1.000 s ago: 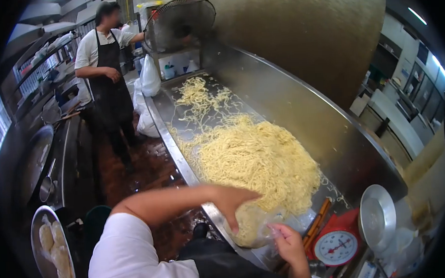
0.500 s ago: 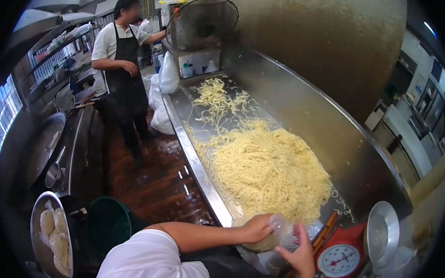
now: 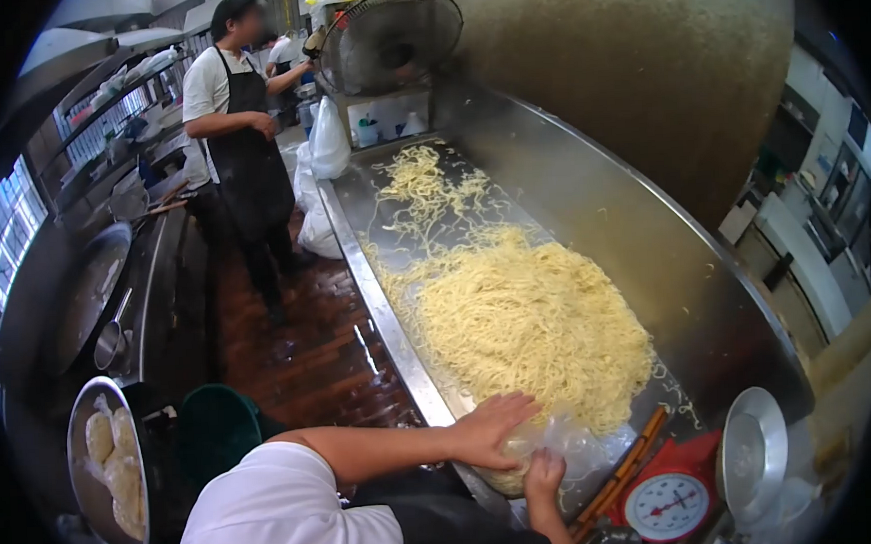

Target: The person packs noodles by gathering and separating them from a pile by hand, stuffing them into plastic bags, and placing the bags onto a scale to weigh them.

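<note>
My left hand (image 3: 498, 431) lies over a clear plastic bag of noodles (image 3: 508, 475), its fingers stretched out, near the front edge of the metal table (image 3: 416, 375). Just to its right, my right hand (image 3: 544, 473) is closed on the same bag, whose loose clear plastic spreads up beside the fingers. A large heap of yellow noodles (image 3: 530, 331) is directly beyond both hands, with thinner strands scattered toward the far end.
A red scale (image 3: 667, 505) and a round metal pan (image 3: 752, 443) stand at right, beside wooden sticks (image 3: 624, 470). At left are a bowl of bagged noodles (image 3: 78, 453) and a green bin (image 3: 214, 427). A person (image 3: 240, 135) stands by a fan (image 3: 387, 43).
My left hand has gone from closed at the bag to spread over it. My right hand has moved left and closed on the bag's plastic.
</note>
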`<state>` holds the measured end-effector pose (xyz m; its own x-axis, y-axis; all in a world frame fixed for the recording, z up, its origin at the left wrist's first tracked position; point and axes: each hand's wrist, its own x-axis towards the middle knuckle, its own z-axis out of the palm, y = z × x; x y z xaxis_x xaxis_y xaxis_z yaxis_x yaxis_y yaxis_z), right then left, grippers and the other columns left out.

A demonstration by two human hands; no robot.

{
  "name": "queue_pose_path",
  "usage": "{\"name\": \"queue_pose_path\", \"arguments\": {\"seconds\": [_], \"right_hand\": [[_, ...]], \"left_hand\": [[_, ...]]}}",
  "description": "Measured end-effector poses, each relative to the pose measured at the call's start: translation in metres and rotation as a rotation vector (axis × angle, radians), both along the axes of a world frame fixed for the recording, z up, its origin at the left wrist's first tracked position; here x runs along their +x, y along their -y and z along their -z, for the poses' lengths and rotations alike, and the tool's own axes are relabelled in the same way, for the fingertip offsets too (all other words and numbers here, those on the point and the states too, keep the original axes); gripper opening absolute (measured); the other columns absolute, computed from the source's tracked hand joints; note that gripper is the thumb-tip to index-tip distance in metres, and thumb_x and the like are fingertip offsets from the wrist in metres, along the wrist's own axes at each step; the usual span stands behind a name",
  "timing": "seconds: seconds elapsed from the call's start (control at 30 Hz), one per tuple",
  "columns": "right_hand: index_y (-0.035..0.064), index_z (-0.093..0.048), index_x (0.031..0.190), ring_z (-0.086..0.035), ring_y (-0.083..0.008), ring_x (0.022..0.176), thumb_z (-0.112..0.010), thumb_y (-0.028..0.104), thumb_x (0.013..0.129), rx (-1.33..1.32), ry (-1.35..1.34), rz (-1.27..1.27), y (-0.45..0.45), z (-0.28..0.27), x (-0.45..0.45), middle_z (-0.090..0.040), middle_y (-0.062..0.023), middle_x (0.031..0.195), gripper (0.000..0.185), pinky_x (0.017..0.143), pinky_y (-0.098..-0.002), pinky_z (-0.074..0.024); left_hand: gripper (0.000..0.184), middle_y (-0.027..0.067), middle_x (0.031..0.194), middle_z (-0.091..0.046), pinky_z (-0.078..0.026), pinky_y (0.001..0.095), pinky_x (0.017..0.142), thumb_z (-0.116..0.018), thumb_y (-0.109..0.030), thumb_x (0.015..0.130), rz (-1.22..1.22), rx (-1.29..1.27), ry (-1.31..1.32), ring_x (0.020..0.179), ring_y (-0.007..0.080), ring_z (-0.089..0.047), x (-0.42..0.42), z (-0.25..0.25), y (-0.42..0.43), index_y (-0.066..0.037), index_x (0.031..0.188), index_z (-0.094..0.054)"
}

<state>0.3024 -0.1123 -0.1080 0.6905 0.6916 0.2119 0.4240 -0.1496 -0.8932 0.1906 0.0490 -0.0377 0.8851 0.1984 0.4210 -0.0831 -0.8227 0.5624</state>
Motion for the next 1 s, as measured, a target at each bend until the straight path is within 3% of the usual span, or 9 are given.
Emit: {"name": "queue_pose_path", "arguments": {"seconds": [0.13,0.2,0.5,0.6,0.7,0.8,0.87,0.97,1.0], "right_hand": [[-0.0037,-0.056,0.083,-0.055,-0.0161,0.068,-0.047,0.000,0.081,0.249,-0.303,0.065,-0.021,-0.003,-0.006,-0.058,-0.0053,0.075,0.010,0.063,-0.0299,-0.0442],[-0.0041,-0.056,0.085,-0.054,-0.0166,0.068,-0.047,-0.001,0.081,0.351,-0.325,0.145,-0.033,-0.009,-0.009,-0.058,-0.0056,0.074,0.010,0.062,-0.0305,-0.0438],[-0.0038,-0.059,0.074,-0.055,-0.0269,0.063,-0.049,0.007,0.079,0.112,0.055,0.165,-0.029,0.031,0.005,-0.059,-0.0156,0.068,0.015,0.060,-0.0385,-0.0425],[-0.0041,-0.060,0.077,-0.056,-0.0232,0.063,-0.049,0.009,0.082,-0.004,0.064,0.162,-0.031,0.034,0.010,-0.059,-0.0139,0.068,0.017,0.060,-0.0372,-0.0429],[-0.0045,-0.061,0.076,-0.060,-0.0250,0.066,-0.051,0.011,0.082,0.019,-0.267,0.162,-0.037,-0.002,0.008,-0.062,-0.0139,0.071,0.019,0.066,-0.0400,-0.0456],[0.0015,-0.065,0.088,-0.055,-0.0139,0.065,-0.049,0.012,0.087,0.042,-0.286,-0.007,-0.034,-0.021,0.003,-0.061,-0.0081,0.071,0.019,0.063,-0.0310,-0.0447],[0.0047,-0.062,0.085,-0.052,-0.0136,0.060,-0.050,0.017,0.088,0.254,-0.572,0.017,-0.047,-0.047,-0.008,-0.057,-0.0042,0.066,0.018,0.060,-0.0287,-0.0432],[0.0113,-0.058,0.081,-0.049,-0.0136,0.055,-0.048,0.028,0.091,0.403,-1.134,-0.076,-0.049,-0.060,0.000,-0.054,-0.0008,0.063,0.022,0.055,-0.0284,-0.0418],[0.0138,-0.056,0.080,-0.048,-0.0137,0.054,-0.047,0.033,0.092,0.430,-1.337,-0.137,-0.049,-0.061,0.010,-0.053,-0.0001,0.063,0.024,0.053,-0.0289,-0.0415]], "left_hand": [[0.046,0.0197,0.111,-0.054,-0.041,0.0414,0.090,-0.066,-0.028,0.071,0.063,-0.315,-0.028,0.105,0.0362,-0.051,0.009,0.029,0.012,-0.002,0.108,-0.057],[0.037,0.0166,0.096,-0.055,-0.042,0.0425,0.080,-0.065,-0.026,0.070,-0.041,-0.268,0.034,0.093,0.0353,-0.053,0.012,0.037,0.020,-0.003,0.098,-0.058],[0.019,0.0129,0.079,-0.054,-0.042,0.0435,0.070,-0.062,-0.024,0.073,-0.165,-0.036,0.003,0.080,0.0323,-0.053,0.015,0.048,0.028,-0.006,0.079,-0.057],[0.019,0.0145,0.078,-0.055,-0.042,0.0435,0.072,-0.058,-0.023,0.078,-0.164,-0.044,-0.043,0.080,0.0342,-0.053,0.019,0.055,0.026,-0.005,0.082,-0.058],[0.026,0.0149,0.090,-0.060,-0.043,0.0391,0.080,-0.054,-0.026,0.086,-0.233,-0.413,-0.289,0.090,0.0328,-0.055,0.031,0.047,0.019,-0.002,0.094,-0.060],[0.038,0.0141,0.097,-0.063,-0.045,0.0355,0.084,-0.050,-0.034,0.091,-0.123,-0.787,-0.383,0.094,0.0291,-0.058,0.041,0.018,-0.011,0.001,0.101,-0.061],[0.046,0.0117,0.090,-0.065,-0.047,0.0334,0.080,-0.045,-0.041,0.094,0.096,-0.726,-0.278,0.088,0.0222,-0.061,0.041,0.010,-0.020,0.001,0.100,-0.063],[0.049,0.0141,0.093,-0.064,-0.046,0.0308,0.082,-0.042,-0.042,0.094,0.322,-0.849,-0.670,0.091,0.0194,-0.060,0.040,-0.039,-0.029,0.001,0.100,-0.064],[0.051,0.0184,0.112,-0.058,-0.041,0.0354,0.092,-0.050,-0.044,0.090,0.440,-0.968,-0.671,0.108,0.0216,-0.054,0.042,-0.031,-0.031,0.001,0.112,-0.058]]}}
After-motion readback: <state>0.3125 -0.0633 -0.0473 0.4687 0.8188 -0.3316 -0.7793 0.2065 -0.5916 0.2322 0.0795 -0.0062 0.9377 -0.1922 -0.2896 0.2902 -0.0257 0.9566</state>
